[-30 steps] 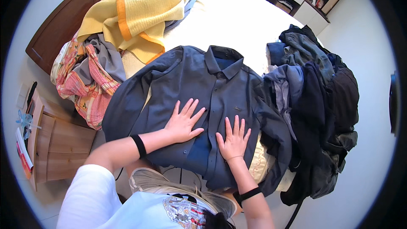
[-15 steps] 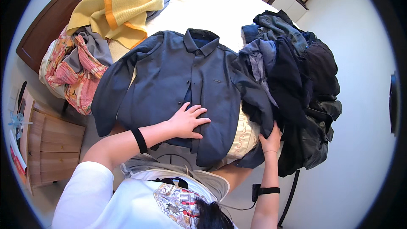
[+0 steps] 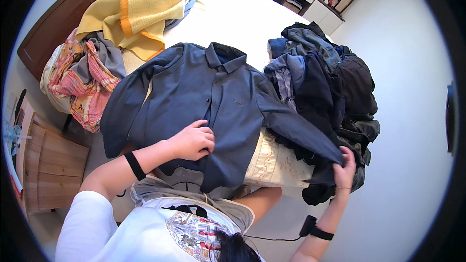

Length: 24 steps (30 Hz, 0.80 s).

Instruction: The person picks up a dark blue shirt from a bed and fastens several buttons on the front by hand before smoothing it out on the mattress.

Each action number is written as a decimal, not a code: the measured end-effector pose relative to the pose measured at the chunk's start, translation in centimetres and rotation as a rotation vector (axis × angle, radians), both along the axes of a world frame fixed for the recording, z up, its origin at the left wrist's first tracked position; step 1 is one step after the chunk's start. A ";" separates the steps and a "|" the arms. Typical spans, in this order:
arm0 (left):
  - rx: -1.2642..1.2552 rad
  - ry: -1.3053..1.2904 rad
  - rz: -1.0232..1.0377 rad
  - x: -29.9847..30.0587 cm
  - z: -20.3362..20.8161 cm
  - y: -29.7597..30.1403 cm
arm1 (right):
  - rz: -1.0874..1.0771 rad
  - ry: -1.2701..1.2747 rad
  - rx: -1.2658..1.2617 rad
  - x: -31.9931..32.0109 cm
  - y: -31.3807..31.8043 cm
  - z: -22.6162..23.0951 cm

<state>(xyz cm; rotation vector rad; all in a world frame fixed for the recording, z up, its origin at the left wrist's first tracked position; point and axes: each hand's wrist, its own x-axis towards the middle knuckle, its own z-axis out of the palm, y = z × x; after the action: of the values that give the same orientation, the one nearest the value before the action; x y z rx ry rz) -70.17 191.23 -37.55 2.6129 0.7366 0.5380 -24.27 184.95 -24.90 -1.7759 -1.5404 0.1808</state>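
Observation:
A dark grey long-sleeved button shirt (image 3: 182,92) lies front up across the near end of the bed (image 3: 233,9), collar pointing away from me. My left hand (image 3: 194,141) rests on its lower front beside the button edge, fingers curled in on the fabric. Out to the right, my right hand (image 3: 344,169) grips the cuff end of one sleeve, which stretches in a slant from the shoulder over the edge of a dark clothes pile. The other sleeve hangs bent at the left. The shirt's hem drapes over the bed edge near my lap.
A heap of dark clothes (image 3: 359,82) fills the bed's right side. At the far left lie a yellow blanket (image 3: 104,14) and pink patterned bedding (image 3: 90,104). A wooden bedside cabinet (image 3: 56,165) stands at the lower left. A cable runs to the black band on my right forearm.
My right hand has moved outward to the right, drawing the sleeve out straighter. My left hand has shifted slightly left, and its spread fingers have curled in.

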 end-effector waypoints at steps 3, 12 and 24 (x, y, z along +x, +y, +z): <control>0.040 0.214 0.066 0.4 -1.4 0.0 | 0.023 -0.521 0.093 0.8 -0.4 2.0; -0.029 0.301 0.055 7.5 -3.9 -0.7 | 0.061 -0.664 -0.594 3.4 -1.5 -7.4; -0.100 0.445 -0.043 7.9 -3.3 -0.1 | -0.430 -0.717 0.112 4.2 -3.5 -2.5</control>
<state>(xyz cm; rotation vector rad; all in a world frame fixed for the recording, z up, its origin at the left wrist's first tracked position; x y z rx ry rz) -62.30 191.13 -40.84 2.6715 0.8095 -0.1000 -20.09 181.41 -27.39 -2.1488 -1.5234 -0.8147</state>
